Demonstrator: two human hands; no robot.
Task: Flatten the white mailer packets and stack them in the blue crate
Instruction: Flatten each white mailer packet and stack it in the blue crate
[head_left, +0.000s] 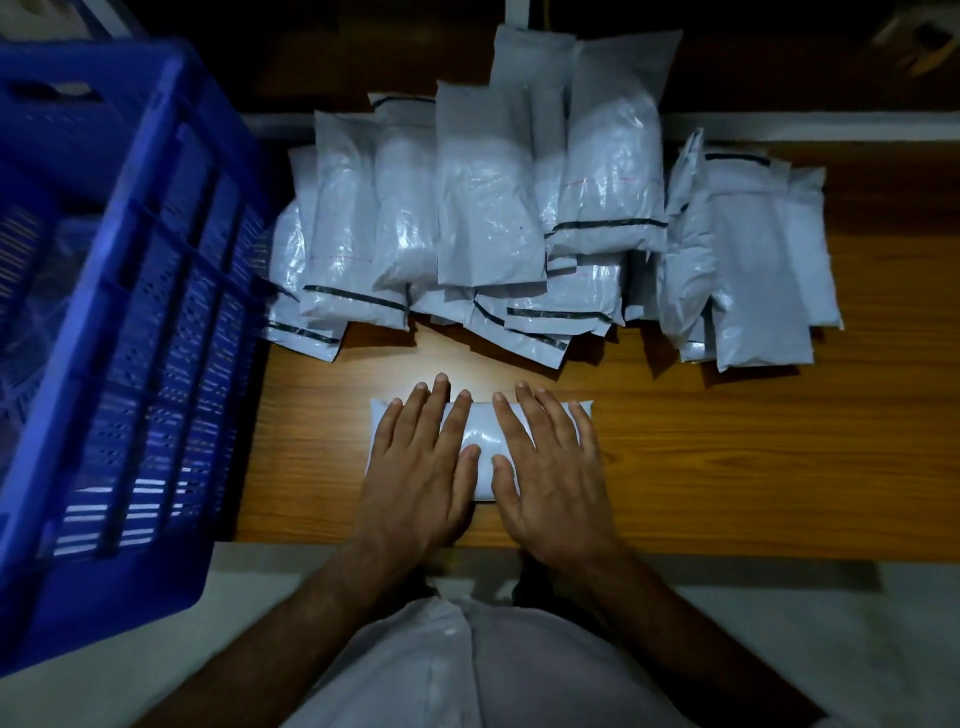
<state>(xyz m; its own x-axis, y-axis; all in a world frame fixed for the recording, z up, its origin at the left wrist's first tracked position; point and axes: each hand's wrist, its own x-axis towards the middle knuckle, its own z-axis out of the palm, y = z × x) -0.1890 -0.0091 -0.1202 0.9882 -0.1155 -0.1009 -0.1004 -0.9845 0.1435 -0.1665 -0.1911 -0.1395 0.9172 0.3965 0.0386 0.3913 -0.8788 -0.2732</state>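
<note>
Both palms are down on 1 white packet (480, 457) lying crosswise on the wooden table (727, 467), near its front edge. The left hand (423, 467) covers the packet's left half and the right hand (553, 467) its right half, fingers straight and spread, thumbs almost meeting over the middle. Neither hand is gripping anything; they only press flat. The strip of packet showing between them looks puffed up, so I'd say the flattening step is in hand and not yet finished.

Behind the hands, well apart from this packet, sits the pile of packets (519, 218), overlapping each other, many with a dark seal strip across one end. The blue crate (130, 312) stands to the left, just beside the table. Its inside is too dark and blurred for me to tell what it holds.

Once the bulge is pushed out, the next move calls for taking the packet by its edges and carrying it left over the crate's rim, laying it down flat.
</note>
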